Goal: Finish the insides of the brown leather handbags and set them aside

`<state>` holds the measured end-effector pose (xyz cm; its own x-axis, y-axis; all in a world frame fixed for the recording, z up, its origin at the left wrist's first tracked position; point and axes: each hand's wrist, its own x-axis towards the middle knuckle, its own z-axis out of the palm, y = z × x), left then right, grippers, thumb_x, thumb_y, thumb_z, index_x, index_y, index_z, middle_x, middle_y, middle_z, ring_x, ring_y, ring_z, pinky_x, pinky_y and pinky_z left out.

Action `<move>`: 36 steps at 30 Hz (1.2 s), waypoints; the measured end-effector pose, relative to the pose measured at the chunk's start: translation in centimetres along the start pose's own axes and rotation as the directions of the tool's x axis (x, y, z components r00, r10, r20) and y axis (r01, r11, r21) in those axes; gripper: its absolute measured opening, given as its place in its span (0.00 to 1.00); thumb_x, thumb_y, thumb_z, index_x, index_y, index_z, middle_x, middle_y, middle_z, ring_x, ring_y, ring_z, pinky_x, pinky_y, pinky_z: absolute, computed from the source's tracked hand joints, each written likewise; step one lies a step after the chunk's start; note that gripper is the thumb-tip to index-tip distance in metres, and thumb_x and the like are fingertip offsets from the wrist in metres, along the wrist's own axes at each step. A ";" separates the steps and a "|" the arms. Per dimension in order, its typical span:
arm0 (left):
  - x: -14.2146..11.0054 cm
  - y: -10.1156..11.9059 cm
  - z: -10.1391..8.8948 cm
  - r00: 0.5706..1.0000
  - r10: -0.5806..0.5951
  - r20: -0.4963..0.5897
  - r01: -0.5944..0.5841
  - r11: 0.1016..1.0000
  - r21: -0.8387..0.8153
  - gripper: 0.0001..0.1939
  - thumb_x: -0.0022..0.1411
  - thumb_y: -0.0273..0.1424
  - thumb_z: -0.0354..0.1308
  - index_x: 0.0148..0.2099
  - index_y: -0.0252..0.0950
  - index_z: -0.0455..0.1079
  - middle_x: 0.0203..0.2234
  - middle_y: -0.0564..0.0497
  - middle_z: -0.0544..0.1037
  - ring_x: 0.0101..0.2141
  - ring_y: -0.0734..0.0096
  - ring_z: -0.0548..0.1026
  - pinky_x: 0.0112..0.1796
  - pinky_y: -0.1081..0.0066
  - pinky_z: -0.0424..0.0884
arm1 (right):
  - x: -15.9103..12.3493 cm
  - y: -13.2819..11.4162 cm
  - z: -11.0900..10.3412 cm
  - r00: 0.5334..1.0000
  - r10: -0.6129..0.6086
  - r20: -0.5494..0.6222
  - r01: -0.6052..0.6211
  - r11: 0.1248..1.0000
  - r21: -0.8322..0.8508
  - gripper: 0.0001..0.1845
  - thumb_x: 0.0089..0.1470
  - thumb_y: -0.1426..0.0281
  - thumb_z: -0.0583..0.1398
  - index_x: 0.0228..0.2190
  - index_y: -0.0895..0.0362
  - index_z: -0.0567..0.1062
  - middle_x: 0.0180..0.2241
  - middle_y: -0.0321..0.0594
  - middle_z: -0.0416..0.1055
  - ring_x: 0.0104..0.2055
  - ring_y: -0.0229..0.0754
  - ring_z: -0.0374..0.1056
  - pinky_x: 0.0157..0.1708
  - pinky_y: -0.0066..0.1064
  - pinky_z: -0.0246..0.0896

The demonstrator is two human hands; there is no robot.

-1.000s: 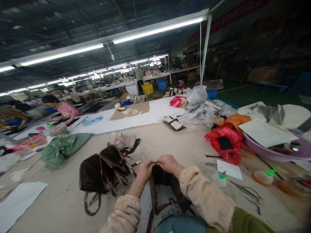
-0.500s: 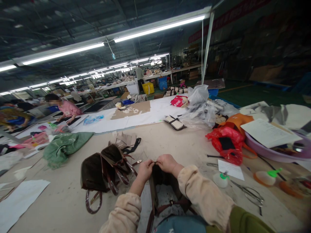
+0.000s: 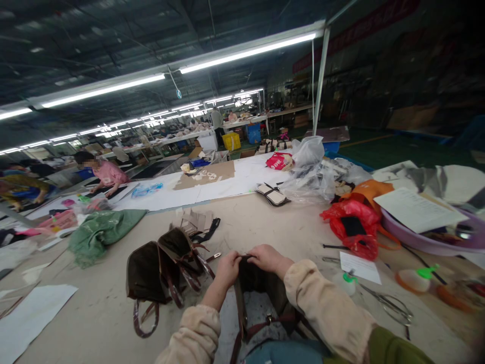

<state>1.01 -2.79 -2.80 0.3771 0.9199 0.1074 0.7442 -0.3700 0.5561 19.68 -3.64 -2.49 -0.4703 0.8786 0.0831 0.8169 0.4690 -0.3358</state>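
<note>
A dark brown handbag [image 3: 278, 290] with brown leather straps and a small metal clasp stands open in front of me, close to my body. My left hand [image 3: 228, 269] pinches its upper far edge. Just to the right, my right hand [image 3: 267, 258] grips the same edge, fingers curled over it. A short stretch of the rim shows between the two hands. Left of my hands, two more dark brown bags [image 3: 146, 273] lie on the table [image 3: 102, 323], their handles wrapped in clear film. A small metal buckle piece [image 3: 216, 256] sticks out near my left hand.
Scissors [image 3: 394, 306], a green-capped bottle [image 3: 348, 283] and a paper sheet [image 3: 359, 268] lie to the right. Beyond them are a red plastic bag [image 3: 354, 227] and a purple basin [image 3: 432, 235]. A green cloth [image 3: 102, 235] and beige pieces [image 3: 193, 221] lie left. A co-worker [image 3: 108, 174] works far left.
My right hand has shifted slightly right along the bag's edge, so the gap between my hands is wider. Both hands keep their hold. The view tilts a little.
</note>
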 end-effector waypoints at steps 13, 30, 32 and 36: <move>1.2 0.8 0.5 0.997 0.035 0.067 -0.032 0.998 -0.051 0.10 0.56 0.32 0.51 0.33 0.37 0.73 0.27 0.52 0.77 0.31 0.73 0.72 0.33 0.75 0.64 | 0.2 -0.1 -0.2 0.994 0.090 0.062 -0.088 0.995 -0.042 0.17 0.54 0.61 0.50 0.34 0.54 0.76 0.33 0.43 0.75 0.37 0.43 0.68 0.34 0.29 0.57; 1.5 0.8 -1.3 0.963 -0.049 0.266 0.032 0.997 0.067 0.11 0.53 0.32 0.51 0.32 0.34 0.73 0.21 0.52 0.73 0.26 0.74 0.68 0.29 0.76 0.60 | -3.0 1.1 -1.4 0.930 0.304 0.206 -0.334 0.934 0.128 0.17 0.47 0.59 0.56 0.34 0.56 0.77 0.31 0.45 0.75 0.33 0.42 0.68 0.30 0.27 0.56; 2.1 1.4 -2.4 0.950 -0.042 0.309 0.017 0.996 0.084 0.11 0.52 0.33 0.52 0.30 0.33 0.73 0.19 0.53 0.71 0.25 0.74 0.67 0.27 0.76 0.59 | -3.2 1.0 -2.2 0.922 0.309 0.235 -0.340 0.935 0.104 0.16 0.47 0.63 0.55 0.30 0.59 0.78 0.29 0.46 0.75 0.30 0.41 0.67 0.27 0.26 0.56; 4.6 3.3 -6.2 0.914 -0.036 0.405 0.039 0.999 0.001 0.10 0.47 0.34 0.55 0.28 0.33 0.73 0.16 0.56 0.66 0.21 0.77 0.61 0.23 0.77 0.56 | -2.2 1.2 -6.2 0.927 0.247 0.283 -0.297 0.943 0.151 0.14 0.44 0.63 0.57 0.29 0.58 0.78 0.22 0.38 0.72 0.22 0.36 0.63 0.20 0.23 0.52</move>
<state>1.79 0.98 4.65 0.5409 0.8014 -0.2552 0.7589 -0.3342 0.5589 23.76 -4.44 2.72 -0.3285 0.9048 -0.2710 0.8596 0.1675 -0.4827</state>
